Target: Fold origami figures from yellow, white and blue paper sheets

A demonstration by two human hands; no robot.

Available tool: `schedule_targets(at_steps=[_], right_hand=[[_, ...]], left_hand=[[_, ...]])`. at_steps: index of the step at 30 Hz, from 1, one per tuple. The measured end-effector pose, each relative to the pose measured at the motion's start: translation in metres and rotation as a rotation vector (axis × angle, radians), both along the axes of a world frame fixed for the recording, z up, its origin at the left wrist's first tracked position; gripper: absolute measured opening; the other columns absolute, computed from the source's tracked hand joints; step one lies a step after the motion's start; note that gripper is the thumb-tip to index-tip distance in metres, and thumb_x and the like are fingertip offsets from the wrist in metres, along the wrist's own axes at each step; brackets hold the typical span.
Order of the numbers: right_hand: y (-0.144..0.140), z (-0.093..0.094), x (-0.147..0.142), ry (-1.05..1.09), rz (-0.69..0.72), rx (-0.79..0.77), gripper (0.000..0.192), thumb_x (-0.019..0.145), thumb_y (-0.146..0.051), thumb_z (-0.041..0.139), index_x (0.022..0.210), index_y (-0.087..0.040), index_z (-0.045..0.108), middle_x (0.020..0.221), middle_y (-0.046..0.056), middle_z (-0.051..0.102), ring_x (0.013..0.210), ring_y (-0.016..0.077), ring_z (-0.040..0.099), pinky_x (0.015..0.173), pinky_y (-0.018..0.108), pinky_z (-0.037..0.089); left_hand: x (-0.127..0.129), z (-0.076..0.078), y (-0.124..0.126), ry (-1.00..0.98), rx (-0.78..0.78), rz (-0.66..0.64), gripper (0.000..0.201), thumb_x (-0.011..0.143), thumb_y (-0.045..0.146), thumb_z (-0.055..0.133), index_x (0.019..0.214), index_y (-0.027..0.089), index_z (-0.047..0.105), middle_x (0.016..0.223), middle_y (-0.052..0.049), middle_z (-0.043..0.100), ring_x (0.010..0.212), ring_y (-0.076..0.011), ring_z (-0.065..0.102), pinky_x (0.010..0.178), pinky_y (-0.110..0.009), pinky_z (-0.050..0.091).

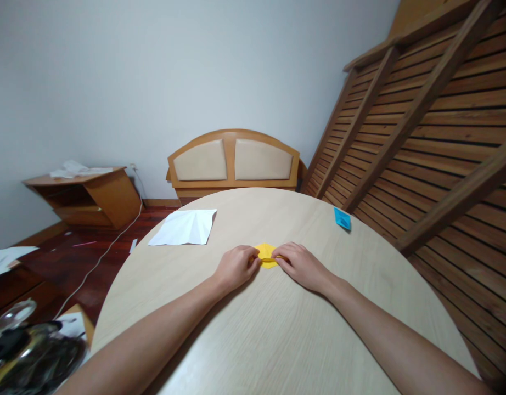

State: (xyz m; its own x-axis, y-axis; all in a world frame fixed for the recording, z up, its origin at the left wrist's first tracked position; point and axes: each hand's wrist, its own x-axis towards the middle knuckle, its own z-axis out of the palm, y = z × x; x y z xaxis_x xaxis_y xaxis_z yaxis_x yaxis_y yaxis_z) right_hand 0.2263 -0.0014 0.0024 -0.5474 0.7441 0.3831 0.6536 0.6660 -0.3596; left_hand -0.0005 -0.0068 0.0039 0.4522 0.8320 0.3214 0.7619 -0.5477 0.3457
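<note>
The small yellow paper, folded flat, was pinched by both the left hand and right hand mid-table; bare tabletop lay all around, edges well away.

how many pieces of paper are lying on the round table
3: a small yellow folded paper pinched between the left hand and right hand, a creased white sheet far left, a small blue paper far right.

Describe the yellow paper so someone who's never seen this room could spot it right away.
Start at the round light-wood table in front of the headboard-like wooden panel. Near its middle, the left hand and right hand meet, pinching a small yellow paper between their fingertips. It is the only yellow piece: the white sheet lies far left, the blue piece far right, neither touched.
</note>
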Motion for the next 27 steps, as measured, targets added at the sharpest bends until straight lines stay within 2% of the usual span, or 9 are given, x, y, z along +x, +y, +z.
schedule_targets(at_steps=[8, 11, 15, 23, 27], right_hand=[[0.001, -0.001, 0.003, -0.019, 0.052, -0.008, 0.036, 0.093, -0.012, 0.051, 0.121, -0.026, 0.068, 0.113, 0.005, 0.072, 0.105, 0.0214, 0.062, 0.094, 0.038, 0.049], [0.001, -0.001, 0.003, -0.058, 0.074, 0.005, 0.038, 0.093, -0.011, 0.051, 0.121, -0.03, 0.069, 0.114, 0.004, 0.071, 0.106, 0.0212, 0.061, 0.095, 0.038, 0.048], [0.001, -0.002, 0.002, -0.064, 0.061, 0.024, 0.035, 0.095, -0.016, 0.051, 0.118, -0.031, 0.072, 0.114, 0.005, 0.07, 0.107, 0.0221, 0.06, 0.095, 0.04, 0.048], [-0.002, 0.003, 0.0, -0.078, 0.039, 0.018, 0.029, 0.095, -0.02, 0.054, 0.117, -0.029, 0.072, 0.107, 0.005, 0.069, 0.101, 0.0221, 0.06, 0.091, 0.039, 0.046], [-0.005, 0.007, 0.0, -0.112, 0.041, 0.005, 0.028, 0.095, -0.023, 0.056, 0.119, -0.029, 0.07, 0.107, 0.006, 0.066, 0.103, 0.0226, 0.058, 0.092, 0.039, 0.045]], left_hand=[[-0.002, -0.005, 0.008, -0.018, 0.007, -0.002, 0.019, 0.088, 0.017, 0.057, 0.101, 0.019, 0.071, 0.098, -0.007, 0.074, 0.09, -0.0223, 0.067, 0.08, -0.033, 0.053], [-0.004, -0.011, 0.011, -0.019, 0.041, -0.065, 0.029, 0.088, 0.01, 0.054, 0.108, 0.022, 0.071, 0.105, -0.006, 0.074, 0.096, -0.0219, 0.067, 0.086, -0.034, 0.053], [-0.005, -0.015, 0.012, 0.008, 0.083, -0.149, 0.032, 0.089, 0.009, 0.053, 0.106, 0.026, 0.075, 0.114, -0.005, 0.073, 0.102, -0.0224, 0.065, 0.091, -0.037, 0.052], [-0.006, -0.003, 0.005, 0.054, 0.086, -0.268, 0.031, 0.088, 0.013, 0.055, 0.11, 0.023, 0.073, 0.118, -0.008, 0.07, 0.106, -0.0236, 0.062, 0.098, -0.039, 0.05], [-0.006, -0.001, 0.004, 0.061, 0.076, -0.279, 0.035, 0.084, 0.01, 0.054, 0.112, 0.021, 0.072, 0.119, -0.008, 0.069, 0.108, -0.0238, 0.061, 0.099, -0.039, 0.049]])
